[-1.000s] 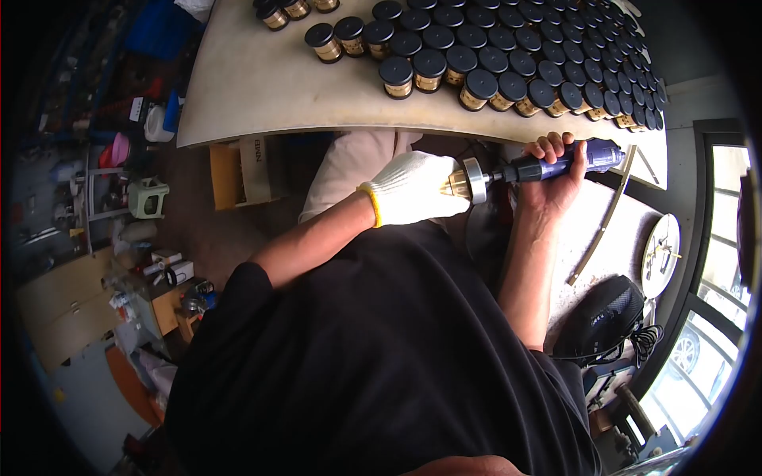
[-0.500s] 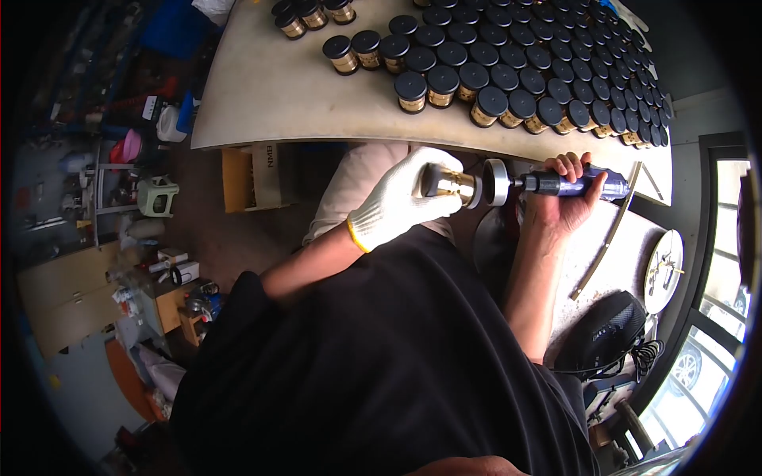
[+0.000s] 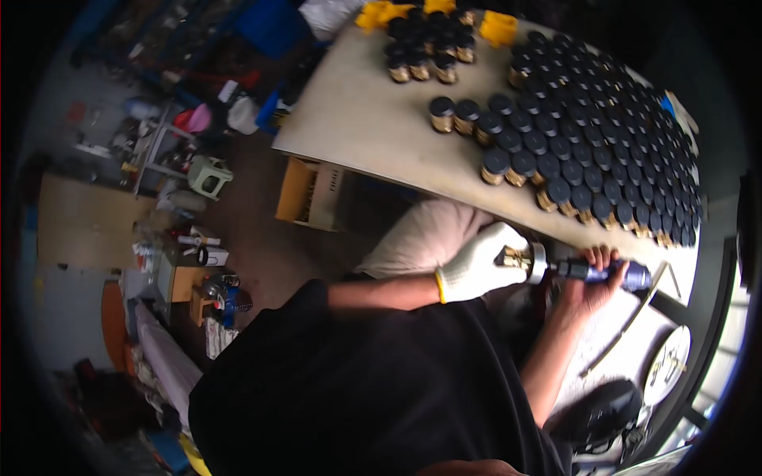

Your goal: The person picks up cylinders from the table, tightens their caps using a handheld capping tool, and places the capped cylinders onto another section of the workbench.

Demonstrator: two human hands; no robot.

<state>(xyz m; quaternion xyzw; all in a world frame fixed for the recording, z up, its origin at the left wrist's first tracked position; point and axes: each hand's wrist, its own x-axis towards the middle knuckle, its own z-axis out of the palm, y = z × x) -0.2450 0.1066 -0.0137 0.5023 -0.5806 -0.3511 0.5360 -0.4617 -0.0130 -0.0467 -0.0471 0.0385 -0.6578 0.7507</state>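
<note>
My left hand (image 3: 476, 268), in a white glove with a yellow cuff edge, is closed around a small gold-and-black jar (image 3: 517, 259) lying on its side. The jar's right end meets the round silver-rimmed cup (image 3: 538, 263) on the tip of a power screwdriver (image 3: 575, 270). Bare fingers of my right hand (image 3: 591, 295) wrap round the screwdriver's dark and purple body, which lies level. Both hands are just off the near edge of the table. The jar's lid end is hidden in the cup.
Many similar jars (image 3: 583, 196) with black lids crowd the table (image 3: 357, 119). A smaller group (image 3: 418, 69) stands at its far left, by yellow pieces (image 3: 498, 29). An open cardboard box (image 3: 325, 194) sits under the edge. A white side surface (image 3: 611, 329) lies right.
My left hand has brought the jar right, up against the screwdriver's cup; a gap separated them before. The camera view has turned, so the table appears tilted and farther right.
</note>
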